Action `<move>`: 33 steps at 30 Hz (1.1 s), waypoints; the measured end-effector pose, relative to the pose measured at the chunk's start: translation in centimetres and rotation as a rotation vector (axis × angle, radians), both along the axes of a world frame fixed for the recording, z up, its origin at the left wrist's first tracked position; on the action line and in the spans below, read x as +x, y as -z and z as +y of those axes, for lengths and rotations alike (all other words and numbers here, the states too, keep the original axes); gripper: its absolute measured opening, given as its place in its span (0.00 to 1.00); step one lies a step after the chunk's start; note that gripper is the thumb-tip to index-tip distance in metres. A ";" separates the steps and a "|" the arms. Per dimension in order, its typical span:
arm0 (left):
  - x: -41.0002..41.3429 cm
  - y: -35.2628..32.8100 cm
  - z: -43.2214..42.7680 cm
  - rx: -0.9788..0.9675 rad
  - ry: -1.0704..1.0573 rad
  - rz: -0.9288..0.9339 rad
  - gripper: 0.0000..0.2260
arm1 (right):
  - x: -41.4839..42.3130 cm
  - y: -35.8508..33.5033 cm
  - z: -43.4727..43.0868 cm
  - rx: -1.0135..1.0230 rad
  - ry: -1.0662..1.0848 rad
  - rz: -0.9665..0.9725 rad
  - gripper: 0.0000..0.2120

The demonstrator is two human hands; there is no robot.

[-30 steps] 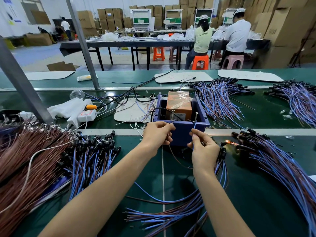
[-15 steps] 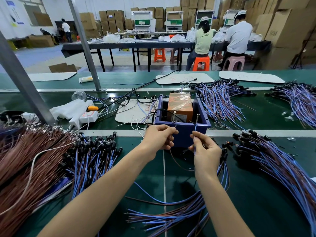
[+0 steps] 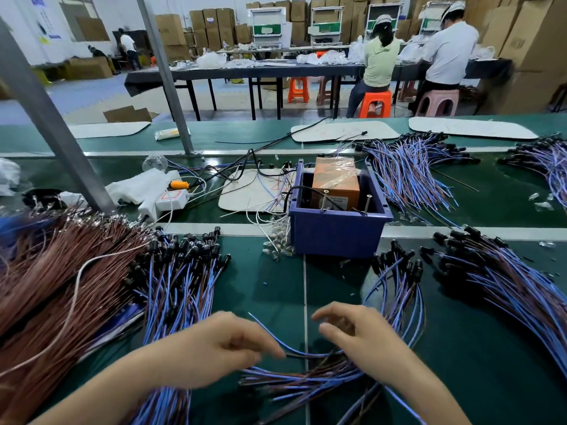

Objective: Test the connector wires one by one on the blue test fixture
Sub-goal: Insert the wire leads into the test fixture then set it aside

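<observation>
On the table, the test fixture holds a box; a left wire bundle and a right wire bundle flank it.

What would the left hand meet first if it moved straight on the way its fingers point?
Probably the right hand: the left hand points its fingers rightward along a blue wire toward it. Depth is unclear and the frame is blurred, so it might pass underneath.
</observation>
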State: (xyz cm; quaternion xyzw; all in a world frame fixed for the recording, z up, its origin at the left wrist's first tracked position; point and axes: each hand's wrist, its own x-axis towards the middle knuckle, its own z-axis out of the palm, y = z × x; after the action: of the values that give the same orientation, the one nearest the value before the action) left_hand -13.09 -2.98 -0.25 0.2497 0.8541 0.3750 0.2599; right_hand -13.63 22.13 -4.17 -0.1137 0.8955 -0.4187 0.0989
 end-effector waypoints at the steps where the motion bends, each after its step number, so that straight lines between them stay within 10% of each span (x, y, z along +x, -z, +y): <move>1: -0.4 0.3 -0.4 -0.096 -0.061 0.145 0.13 | 0.0 0.3 -0.4 0.075 -0.043 0.039 0.07; 4: -1.9 0.9 -1.1 -0.624 -0.278 0.633 0.18 | 0.1 0.9 -0.9 0.151 -0.111 0.070 0.09; 7: -3.1 1.9 -1.3 -0.931 -0.429 0.720 0.22 | 0.4 0.7 -0.9 0.148 -0.140 0.030 0.08; 33: -6.7 -2.2 -4.0 -0.206 -0.855 0.908 0.20 | 0.5 1.6 -0.6 -0.357 0.136 -0.057 0.13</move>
State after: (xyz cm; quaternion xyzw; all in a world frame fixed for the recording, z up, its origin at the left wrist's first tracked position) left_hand -19.75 -6.95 1.90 -0.0056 0.9354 0.2181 -0.2784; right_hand -13.13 21.52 -5.74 -0.0569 0.8094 -0.5798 0.0739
